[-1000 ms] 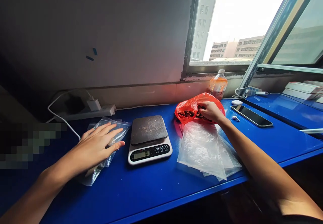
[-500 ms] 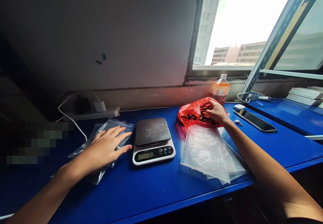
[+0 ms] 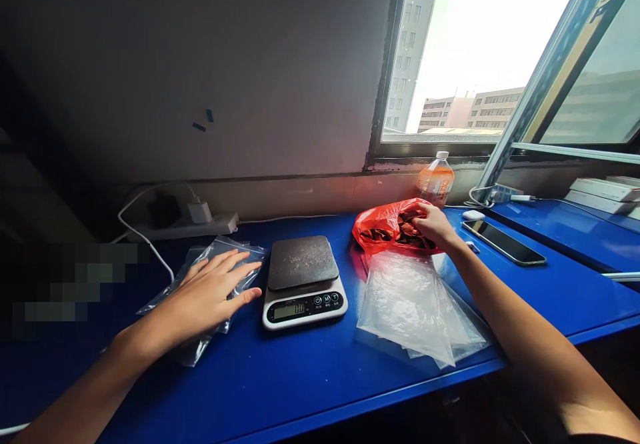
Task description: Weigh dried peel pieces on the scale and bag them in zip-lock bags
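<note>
My left hand [image 3: 213, 291] lies flat with its fingers spread over a few clear zip-lock bags [image 3: 200, 351], holding nothing. Right of it sits a digital kitchen scale [image 3: 305, 297]; its dark plate [image 3: 303, 264] carries only crumbs, and the display seems to read zero. Inside an open red plastic bag [image 3: 375, 217] are dark brown, dried-looking pieces [image 3: 407, 231]. My right hand [image 3: 436, 225] reaches into that bag from the right, its fingers bent and closed on the pieces, fingertips partly hidden. In front of the bag, several flat clear plastic bags [image 3: 405, 304] lie fanned out.
An orange drink bottle [image 3: 436, 179] stands behind the red bag by the window. A phone [image 3: 505, 243], a white earbud case [image 3: 473, 215] and an earbud lie to the right. At the back left is a power strip [image 3: 220, 224] with a charger and white cable.
My right hand has shifted slightly right and down within the red bag, and more of the brown pieces show. My left hand has stayed in place. The view has shifted slightly.
</note>
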